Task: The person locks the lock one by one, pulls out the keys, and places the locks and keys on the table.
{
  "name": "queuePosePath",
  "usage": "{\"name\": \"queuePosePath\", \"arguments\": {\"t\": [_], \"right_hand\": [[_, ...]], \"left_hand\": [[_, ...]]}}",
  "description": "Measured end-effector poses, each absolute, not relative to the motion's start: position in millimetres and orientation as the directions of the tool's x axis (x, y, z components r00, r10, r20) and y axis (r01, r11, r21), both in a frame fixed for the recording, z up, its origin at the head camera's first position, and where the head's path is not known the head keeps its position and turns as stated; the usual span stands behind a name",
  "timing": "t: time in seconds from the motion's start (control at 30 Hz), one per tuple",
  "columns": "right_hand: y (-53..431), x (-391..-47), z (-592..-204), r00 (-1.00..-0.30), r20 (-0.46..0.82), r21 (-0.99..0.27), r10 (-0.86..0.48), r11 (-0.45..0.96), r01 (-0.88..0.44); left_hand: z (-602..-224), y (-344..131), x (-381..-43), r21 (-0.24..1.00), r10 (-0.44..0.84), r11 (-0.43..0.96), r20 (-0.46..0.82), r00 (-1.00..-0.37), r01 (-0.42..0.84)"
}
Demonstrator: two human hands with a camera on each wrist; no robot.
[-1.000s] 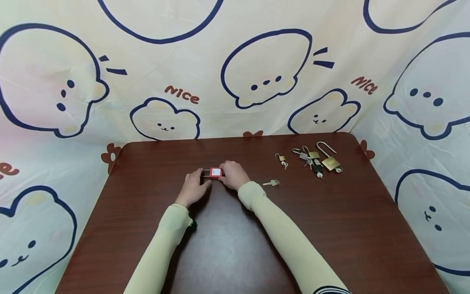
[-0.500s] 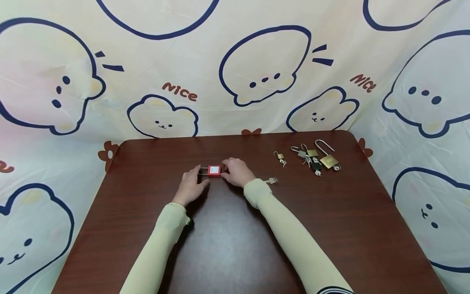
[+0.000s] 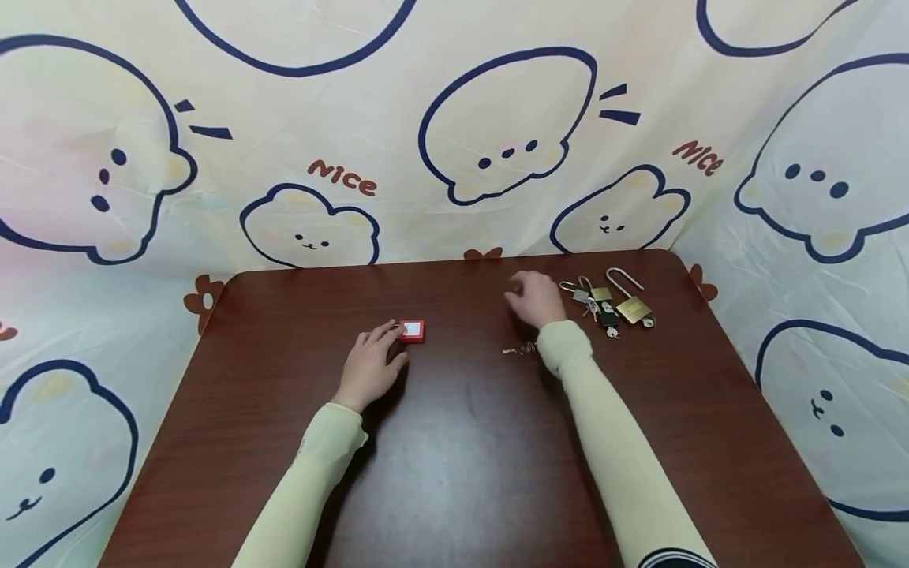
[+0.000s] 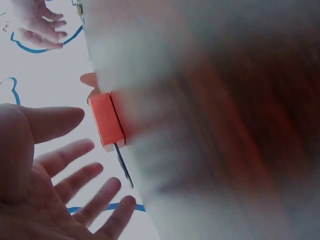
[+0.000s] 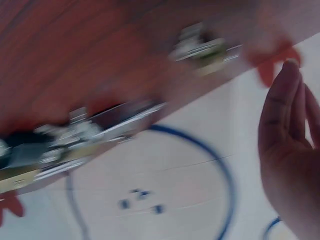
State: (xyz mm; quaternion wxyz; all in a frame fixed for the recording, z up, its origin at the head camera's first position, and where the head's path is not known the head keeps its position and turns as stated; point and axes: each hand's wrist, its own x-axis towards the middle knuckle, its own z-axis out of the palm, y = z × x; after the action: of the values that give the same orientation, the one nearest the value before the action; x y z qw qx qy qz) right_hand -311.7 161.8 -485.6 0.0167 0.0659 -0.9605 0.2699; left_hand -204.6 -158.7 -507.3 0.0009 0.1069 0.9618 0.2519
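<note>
A red padlock (image 3: 413, 331) with a white label lies on the table. My left hand (image 3: 368, 367) is just left of it, fingers extended above its shackle. In the left wrist view those fingers are loosely spread, and the metal shackle (image 4: 122, 167) shows beyond them. My right hand (image 3: 536, 300) is over the right part of the table, between the red padlock and a group of padlocks. It hides a small brass padlock in the head view. The right wrist view shows that small padlock (image 5: 211, 57), blurred, apart from the fingertips; nothing is held.
Loose keys (image 3: 521, 349) lie beside the right cuff. At the back right are a large brass padlock (image 3: 634, 310) with an open shackle, a black padlock (image 3: 608, 317), a silver padlock (image 3: 581, 296) and another brass one (image 3: 601, 293). A printed curtain (image 3: 426, 229) stands behind the table (image 3: 454, 442).
My right hand has let go of the red padlock and moved right, over the small brass padlock. The left hand stays beside the red padlock, its fingers now over the shackle.
</note>
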Motion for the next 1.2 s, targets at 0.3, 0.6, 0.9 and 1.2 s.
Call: {"name": "queuePosePath", "arguments": {"t": [0.3,0.6,0.9,1.2], "right_hand": [[209,-312,-503,-0.998,-0.044,-0.476,0.048,0.877,0.063],[209,-314,-512,-0.998,-0.015,-0.403,0.058,0.913,0.06],[206,-316,-509,-1.0,0.017,-0.336,0.008,0.942,0.002],[195,-297,-497,-0.997,0.052,-0.554,-0.059,0.829,-0.078]], "left_hand": [[-504,-153,-202,0.423,0.259,0.871,0.033,-0.965,0.248],[-504,-151,-203,0.426,0.263,0.87,0.025,-0.964,0.248],[-504,-153,-204,0.468,0.249,0.848,0.063,-0.966,0.249],[-498,-138,-203,0.596,0.272,0.74,0.16,-0.949,0.313]]}}
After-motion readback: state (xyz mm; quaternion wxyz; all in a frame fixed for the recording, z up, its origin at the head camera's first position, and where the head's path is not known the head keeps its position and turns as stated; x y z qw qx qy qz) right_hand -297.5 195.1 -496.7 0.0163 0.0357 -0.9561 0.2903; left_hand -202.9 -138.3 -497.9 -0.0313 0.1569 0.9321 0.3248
